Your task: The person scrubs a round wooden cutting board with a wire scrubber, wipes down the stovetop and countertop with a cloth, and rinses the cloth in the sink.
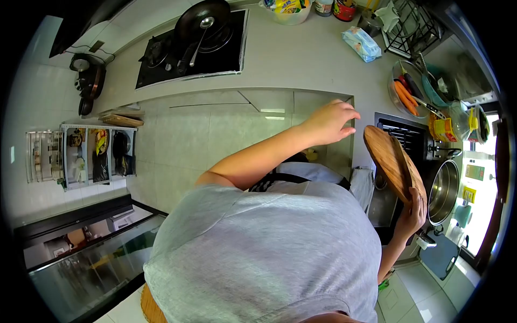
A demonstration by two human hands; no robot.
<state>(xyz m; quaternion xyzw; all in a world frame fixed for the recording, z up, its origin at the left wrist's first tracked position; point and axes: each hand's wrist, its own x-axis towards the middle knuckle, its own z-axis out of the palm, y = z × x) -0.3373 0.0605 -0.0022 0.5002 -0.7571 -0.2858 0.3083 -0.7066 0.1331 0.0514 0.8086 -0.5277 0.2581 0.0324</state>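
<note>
The right hand grips one wooden cutting board near its lower end, its fingers pinching the edge. The board is held tilted over the sink; a second strip of wood shows along one side, which may be its thick edge or another board, as the angle leaves this unclear. The left hand holds nothing; its fingers are loosely bent and its thumb stands apart from them, near the board's upper end but not touching it.

Just beside the right hand is one large steel pot. Farther up the counter sits one clear bowl with at least two carrots and one dark, long vegetable. Near the bowl lies one packet of wipes, and two jars stand at the far edge beside one plastic basket.

Well apart, at the left of the view, one black frying pan rests on a stove with two burners visible, and one metal ladle lies in the pan, its handle reaching out over the rim.
</note>
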